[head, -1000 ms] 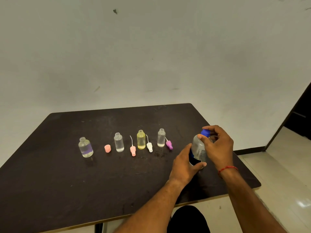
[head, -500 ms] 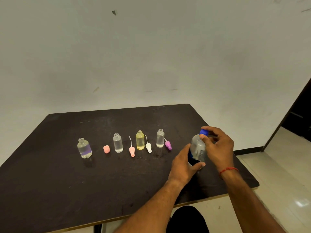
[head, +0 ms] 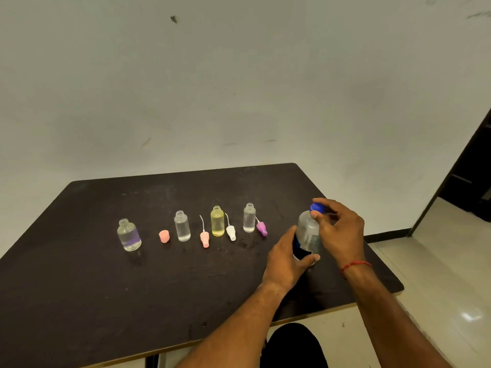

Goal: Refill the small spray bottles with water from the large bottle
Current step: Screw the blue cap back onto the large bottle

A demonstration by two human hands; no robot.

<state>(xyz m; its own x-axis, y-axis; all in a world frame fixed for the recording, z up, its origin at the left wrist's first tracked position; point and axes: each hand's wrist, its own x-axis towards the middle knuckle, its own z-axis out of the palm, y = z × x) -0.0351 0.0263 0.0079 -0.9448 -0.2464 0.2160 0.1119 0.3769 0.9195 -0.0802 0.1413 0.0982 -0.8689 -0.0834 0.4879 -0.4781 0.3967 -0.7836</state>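
Observation:
The large clear bottle [head: 308,232] stands upright near the table's right edge. My left hand [head: 288,257] grips its lower body, and my right hand [head: 338,231] pinches its blue cap [head: 317,207] from above. Several small open spray bottles stand in a row to the left: a round one [head: 129,235] with a purple band, a clear one [head: 182,226], a yellow one [head: 217,221] and another clear one [head: 249,218]. Their spray tops lie beside them: a pink cap [head: 164,236], a pink nozzle [head: 204,237], a white nozzle [head: 231,232] and a purple nozzle [head: 261,228].
The dark table [head: 79,288] reaches to a bare wall at the back. Its right edge is close to the large bottle, with tiled floor [head: 438,274] and a dark doorway [head: 473,181] beyond. My knee [head: 292,346] shows under the front edge.
My hands stay on the large bottle and its cap; the fingers on the cap shift slightly. The view drifts a little. The small bottles have not moved.

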